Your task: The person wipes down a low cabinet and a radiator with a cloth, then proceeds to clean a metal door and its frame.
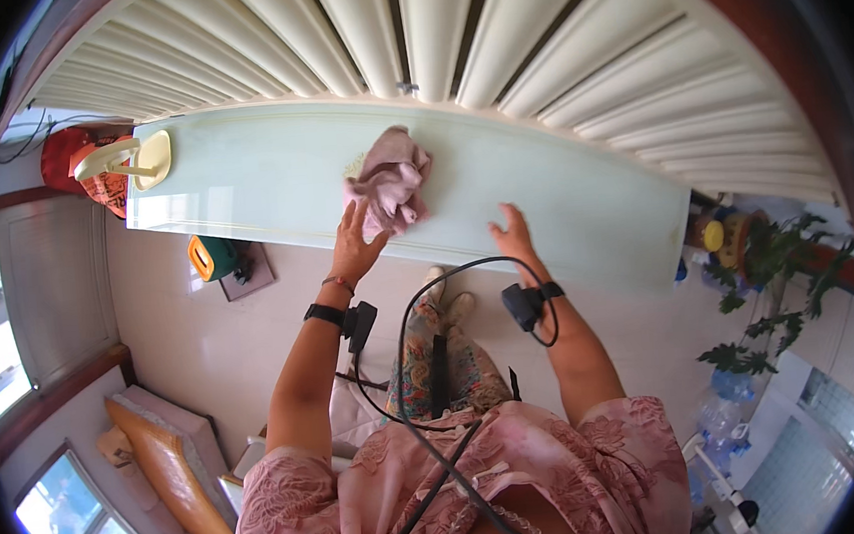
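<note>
A crumpled pink cloth lies on the pale green glass-like tabletop, left of the middle. My left hand is at its near edge, fingers spread; whether the fingertips touch the fabric I cannot tell. To the right, my right hand is held over the table's front part, apart from the cloth, thumb and fingers separated and nothing between them. A black device is strapped to each wrist, with a black cable running from it.
A cream radiator lines the table's far side. On the left end stands a cream desk lamp beside a red-orange bag. A green-and-orange container is on the floor. Right of the table are a leafy plant and plastic bottles.
</note>
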Action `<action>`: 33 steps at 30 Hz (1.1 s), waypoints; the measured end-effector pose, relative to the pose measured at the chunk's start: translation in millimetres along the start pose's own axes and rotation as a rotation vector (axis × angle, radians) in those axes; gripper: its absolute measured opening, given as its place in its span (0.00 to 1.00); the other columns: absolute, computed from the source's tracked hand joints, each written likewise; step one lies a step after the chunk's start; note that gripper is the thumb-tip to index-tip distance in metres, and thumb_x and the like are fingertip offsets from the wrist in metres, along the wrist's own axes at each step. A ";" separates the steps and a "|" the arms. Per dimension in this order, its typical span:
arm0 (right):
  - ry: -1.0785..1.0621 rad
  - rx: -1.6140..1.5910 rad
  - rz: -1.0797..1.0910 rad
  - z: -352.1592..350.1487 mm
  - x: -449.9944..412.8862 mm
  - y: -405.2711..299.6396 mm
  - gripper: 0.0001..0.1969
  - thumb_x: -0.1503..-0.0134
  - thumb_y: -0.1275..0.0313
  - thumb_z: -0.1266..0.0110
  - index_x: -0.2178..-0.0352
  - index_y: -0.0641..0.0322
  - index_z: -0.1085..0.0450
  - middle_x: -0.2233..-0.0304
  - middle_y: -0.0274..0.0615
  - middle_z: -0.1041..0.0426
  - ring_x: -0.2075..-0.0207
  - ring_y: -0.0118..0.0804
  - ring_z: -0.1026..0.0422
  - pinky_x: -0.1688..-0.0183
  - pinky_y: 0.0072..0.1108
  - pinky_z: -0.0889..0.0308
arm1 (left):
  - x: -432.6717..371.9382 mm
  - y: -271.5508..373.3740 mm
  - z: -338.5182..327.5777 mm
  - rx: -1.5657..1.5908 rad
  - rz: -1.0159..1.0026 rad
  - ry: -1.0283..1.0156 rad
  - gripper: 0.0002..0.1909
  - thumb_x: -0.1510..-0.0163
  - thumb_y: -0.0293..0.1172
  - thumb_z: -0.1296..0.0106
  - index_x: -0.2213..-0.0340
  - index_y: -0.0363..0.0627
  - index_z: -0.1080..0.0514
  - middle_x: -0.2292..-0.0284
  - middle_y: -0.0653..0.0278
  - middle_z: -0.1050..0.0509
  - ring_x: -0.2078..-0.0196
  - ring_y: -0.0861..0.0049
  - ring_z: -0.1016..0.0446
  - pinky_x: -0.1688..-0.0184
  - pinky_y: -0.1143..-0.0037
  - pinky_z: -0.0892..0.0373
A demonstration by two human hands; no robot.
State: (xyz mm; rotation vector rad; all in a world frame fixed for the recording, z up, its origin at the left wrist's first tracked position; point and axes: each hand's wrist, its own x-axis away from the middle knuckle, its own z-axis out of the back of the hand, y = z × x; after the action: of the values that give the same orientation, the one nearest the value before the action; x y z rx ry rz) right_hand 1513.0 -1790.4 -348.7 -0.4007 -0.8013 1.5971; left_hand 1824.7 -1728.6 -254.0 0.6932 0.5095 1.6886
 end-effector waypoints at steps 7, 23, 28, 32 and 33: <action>0.244 0.304 0.012 21.1 -35.8 45.1 0.29 0.53 0.64 0.50 0.49 0.59 0.47 0.46 0.58 0.52 0.46 0.60 0.51 0.47 0.44 0.53 | -53.9 -32.9 -78.1 -0.389 0.169 -0.056 0.41 0.63 0.50 0.46 0.47 0.61 0.48 0.43 0.53 0.60 0.42 0.48 0.63 0.50 0.45 0.56; 0.242 0.634 -0.300 0.5 -56.6 41.2 0.32 0.53 0.56 0.55 0.46 0.50 0.50 0.42 0.44 0.57 0.41 0.45 0.58 0.42 0.40 0.63 | -216.5 155.8 134.6 -0.116 -0.980 1.158 0.28 0.61 0.35 0.45 0.56 0.45 0.35 0.48 0.47 0.49 0.45 0.51 0.52 0.46 0.60 0.51; 0.274 0.635 -0.274 6.6 -54.5 30.7 0.32 0.53 0.56 0.55 0.46 0.51 0.49 0.42 0.44 0.56 0.41 0.45 0.57 0.42 0.39 0.63 | -248.1 79.8 71.8 -0.325 -0.852 0.935 0.24 0.64 0.32 0.46 0.60 0.54 0.31 0.47 0.48 0.51 0.45 0.41 0.56 0.46 0.50 0.55; 0.308 0.585 -0.258 3.3 -60.8 36.7 0.32 0.53 0.57 0.54 0.47 0.51 0.49 0.43 0.45 0.54 0.42 0.45 0.56 0.43 0.40 0.63 | -219.2 -30.1 -0.1 -0.614 -0.701 0.496 0.25 0.66 0.26 0.45 0.60 0.55 0.31 0.47 0.47 0.53 0.44 0.44 0.56 0.45 0.53 0.54; 0.315 0.573 -0.235 1.4 -58.6 37.4 0.32 0.53 0.57 0.54 0.47 0.51 0.49 0.43 0.45 0.53 0.42 0.46 0.56 0.43 0.40 0.63 | -219.8 -36.5 -1.4 -0.530 -0.629 0.481 0.28 0.68 0.24 0.43 0.59 0.55 0.32 0.46 0.46 0.55 0.44 0.44 0.57 0.44 0.56 0.54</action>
State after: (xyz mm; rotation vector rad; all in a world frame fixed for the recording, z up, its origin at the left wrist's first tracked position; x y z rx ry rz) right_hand 1496.7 -1847.8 -384.3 -0.1290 -0.1265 1.4194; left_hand 1881.0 -1934.5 -317.6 -0.2579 0.5100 1.2849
